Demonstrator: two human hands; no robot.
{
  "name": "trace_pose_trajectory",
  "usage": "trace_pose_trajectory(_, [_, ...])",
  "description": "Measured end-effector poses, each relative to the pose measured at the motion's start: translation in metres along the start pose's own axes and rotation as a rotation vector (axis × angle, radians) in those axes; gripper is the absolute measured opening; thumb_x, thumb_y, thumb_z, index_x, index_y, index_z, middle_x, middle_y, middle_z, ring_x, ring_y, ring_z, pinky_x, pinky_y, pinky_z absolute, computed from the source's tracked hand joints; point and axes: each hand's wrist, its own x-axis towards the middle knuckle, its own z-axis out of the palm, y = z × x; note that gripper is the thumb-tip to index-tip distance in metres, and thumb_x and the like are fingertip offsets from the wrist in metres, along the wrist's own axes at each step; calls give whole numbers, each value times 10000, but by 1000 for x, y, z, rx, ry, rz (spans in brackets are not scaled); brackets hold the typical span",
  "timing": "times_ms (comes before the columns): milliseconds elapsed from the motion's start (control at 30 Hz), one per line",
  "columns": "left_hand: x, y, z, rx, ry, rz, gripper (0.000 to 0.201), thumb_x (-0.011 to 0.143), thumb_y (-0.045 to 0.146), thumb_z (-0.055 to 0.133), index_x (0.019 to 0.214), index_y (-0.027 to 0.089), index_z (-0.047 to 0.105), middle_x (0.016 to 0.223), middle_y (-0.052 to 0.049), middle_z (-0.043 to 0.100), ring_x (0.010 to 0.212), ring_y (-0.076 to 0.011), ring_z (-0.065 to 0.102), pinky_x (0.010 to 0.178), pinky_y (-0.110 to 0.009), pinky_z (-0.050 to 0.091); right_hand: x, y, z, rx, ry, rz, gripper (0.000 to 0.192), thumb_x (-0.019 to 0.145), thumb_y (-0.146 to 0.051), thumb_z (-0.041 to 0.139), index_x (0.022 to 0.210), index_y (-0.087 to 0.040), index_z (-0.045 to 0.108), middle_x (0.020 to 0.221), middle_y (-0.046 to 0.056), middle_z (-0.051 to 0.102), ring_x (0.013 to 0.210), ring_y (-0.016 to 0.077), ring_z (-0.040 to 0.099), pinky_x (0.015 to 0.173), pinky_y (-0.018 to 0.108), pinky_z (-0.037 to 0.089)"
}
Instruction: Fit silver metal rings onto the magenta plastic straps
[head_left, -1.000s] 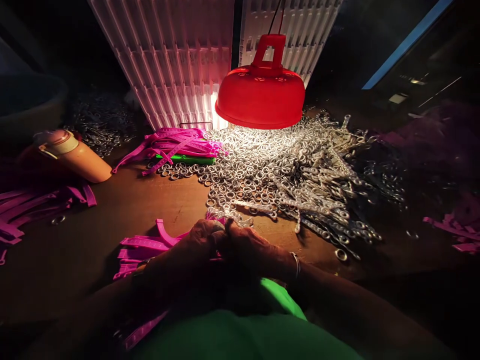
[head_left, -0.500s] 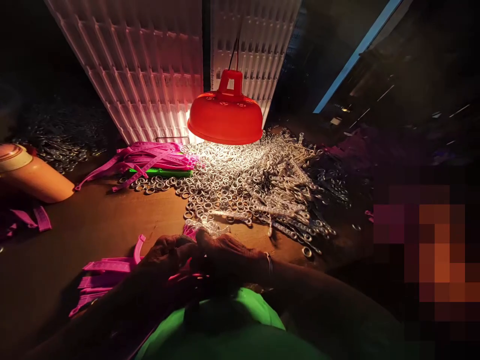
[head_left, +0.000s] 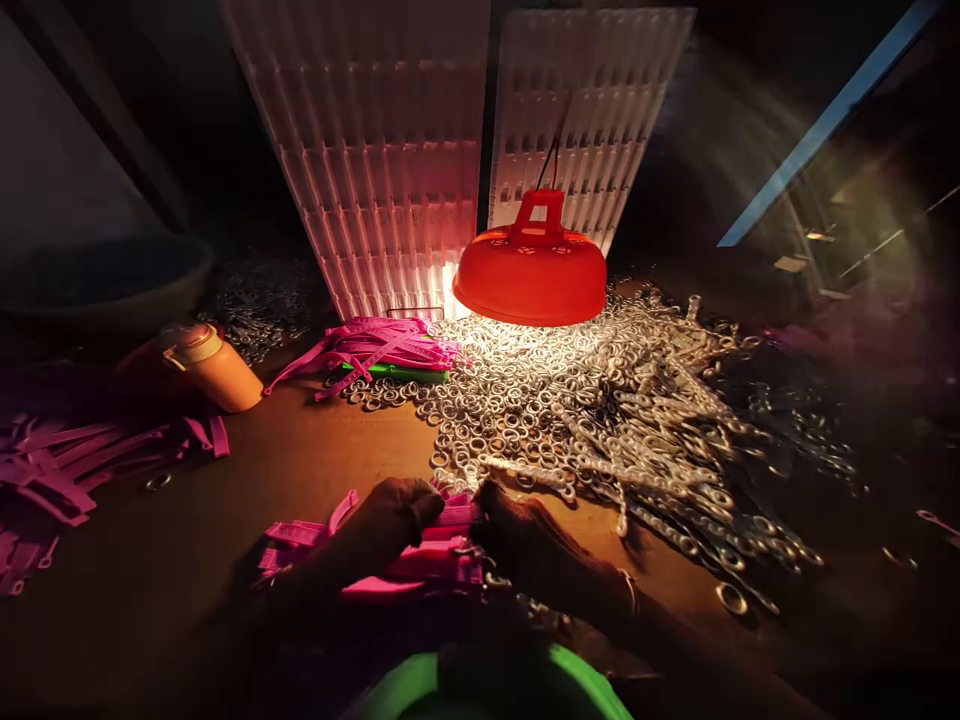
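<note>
head cam | looks forward and down, close over table (head_left: 315,450) | edges dark, probably motion-blurred

A low-hanging red dome lamp (head_left: 530,275) is crowding the air at twelve o'clock, with white ribbed plastic panels (head_left: 390,170) walling off the bench behind it. A heap of silver metal rings (head_left: 600,400) is spreading from twelve to three o'clock. Bare brown wooden benchtop (head_left: 300,460) is lying open at ten o'clock, short of an orange plastic bottle (head_left: 210,372) and loose magenta plastic strips (head_left: 67,470) at nine.
</note>
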Motion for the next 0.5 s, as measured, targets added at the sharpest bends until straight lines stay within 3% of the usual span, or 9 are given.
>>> trace_pose_trajectory(167, [-29, -21, -39, 210, 137, -46, 243, 786, 383, 531, 672, 168, 522, 552, 32, 461, 490, -87, 405, 474, -212, 304, -13, 3, -5, -170, 10, -6, 103, 904, -216, 406, 868, -180, 496, 552, -31, 530, 441, 95, 403, 450, 236, 202])
trace_pose_trajectory(300, [-53, -39, -40, 227, 121, -133, 209, 739, 383, 569, 668, 187, 556, 545, 24, 479, 478, -102, 405, 459, -224, 272, -25, 15, -8, -233, 35, -3, 198, 905, -342, 462, 954, -216, 607, 852, 58, 678, 714, 169, 616, 620, 253, 446])
trace_pose_trajectory(367, [-52, -44, -40, 230, 128, -134, 227, 763, 396, 536, 672, 188, 557, 535, 24, 461, 468, -102, 393, 459, -226, 276, -36, 46, -5, -289, 148, 81, 306, 914, -378, 430, 1099, -224, 620, 980, 104, 686, 839, 210, 650, 675, 284, 504])
trace_pose_trajectory(433, [-38, -46, -46, 211, 175, -107, 235, 794, 396, 498, 722, 181, 562, 565, 23, 463, 491, -100, 403, 472, -217, 298, -52, 92, 3, -425, 259, 185, 364, 902, -334, 388, 1137, -204, 633, 869, 124, 701, 746, 238, 666, 582, 298, 515])
trace_pose_trajectory(500, [-12, -45, -58, 164, 265, -49, 236, 803, 386, 489, 775, 164, 563, 618, 15, 484, 534, -100, 432, 492, -207, 325, -69, 142, 15, -563, 308, 143, 423, 826, -254, 377, 1144, -184, 647, 783, 140, 695, 720, 265, 663, 670, 374, 537])
